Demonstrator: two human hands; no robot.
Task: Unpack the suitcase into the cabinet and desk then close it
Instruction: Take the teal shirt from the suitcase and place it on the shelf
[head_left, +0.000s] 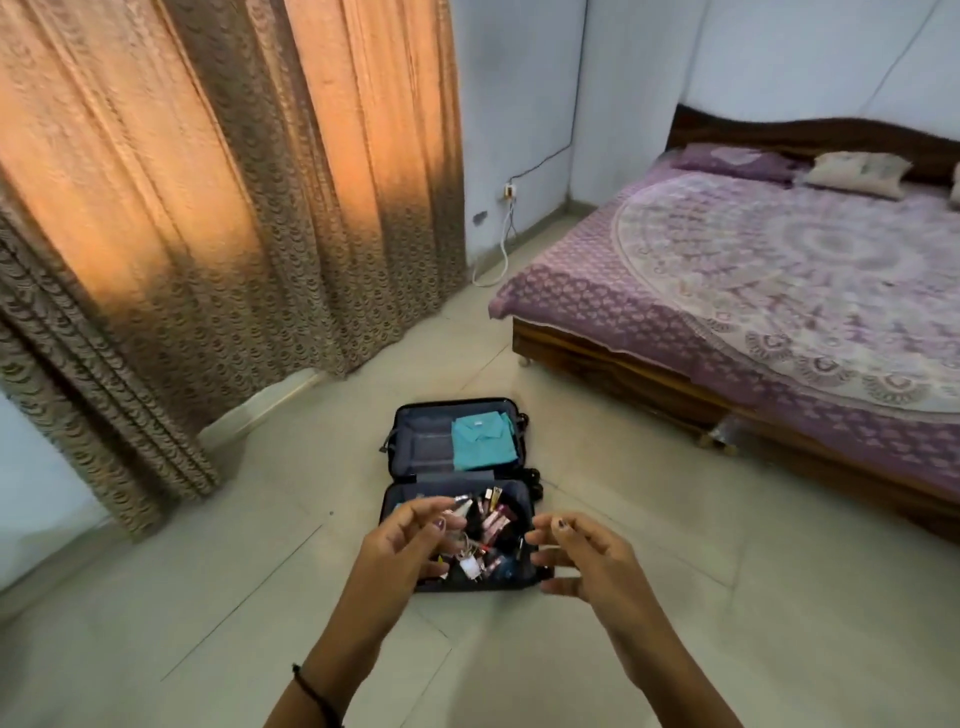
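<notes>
A small dark suitcase (410, 441) lies open on the tiled floor ahead of me. Its far half holds a folded teal shirt (483, 440). Its near half is filled with several small cosmetic items (493, 525) and a white tag or charger. My left hand (400, 545) hovers above the near half's left side, fingers loosely spread and holding nothing. My right hand (582, 556) hovers at the near half's right edge, fingers relaxed and empty. No cabinet or desk is in view.
A bed (753, 291) with a purple patterned cover and pillows stands to the right. Long brown curtains (208, 208) hang on the left. A white cable (498, 254) trails from a wall socket to the floor in the far corner.
</notes>
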